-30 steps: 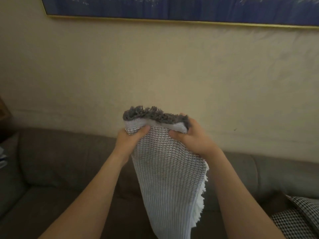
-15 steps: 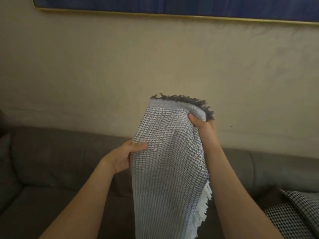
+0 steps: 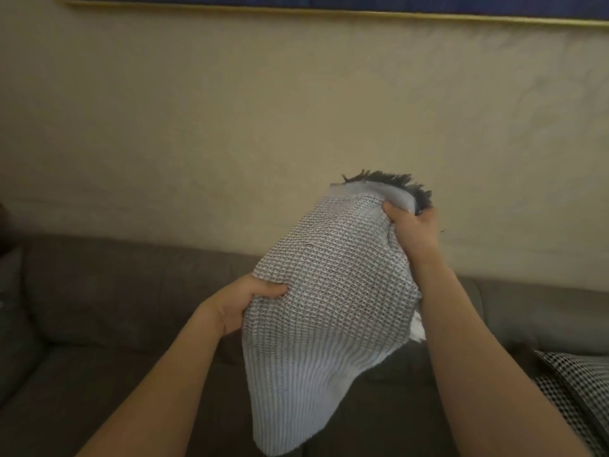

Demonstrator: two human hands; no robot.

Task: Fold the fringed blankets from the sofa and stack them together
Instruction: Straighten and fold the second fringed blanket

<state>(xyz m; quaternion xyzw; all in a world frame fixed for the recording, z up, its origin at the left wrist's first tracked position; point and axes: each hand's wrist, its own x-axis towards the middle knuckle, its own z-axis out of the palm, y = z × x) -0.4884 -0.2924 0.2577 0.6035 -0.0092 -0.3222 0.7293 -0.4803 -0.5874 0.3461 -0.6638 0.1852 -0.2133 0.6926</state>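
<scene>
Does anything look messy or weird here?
Nothing is broken or spilled. The blanket just hangs lopsided: the right hand holds its dark-fringed top high and the left hand grips one side lower, so it bunches instead of lying flat.

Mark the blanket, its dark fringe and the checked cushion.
blanket (image 3: 329, 291), head view, middle of the woven face.
dark fringe (image 3: 392, 180), head view, tufts along the blanket's top edge.
checked cushion (image 3: 573, 384), head view, its patterned face at the lower right.
</scene>
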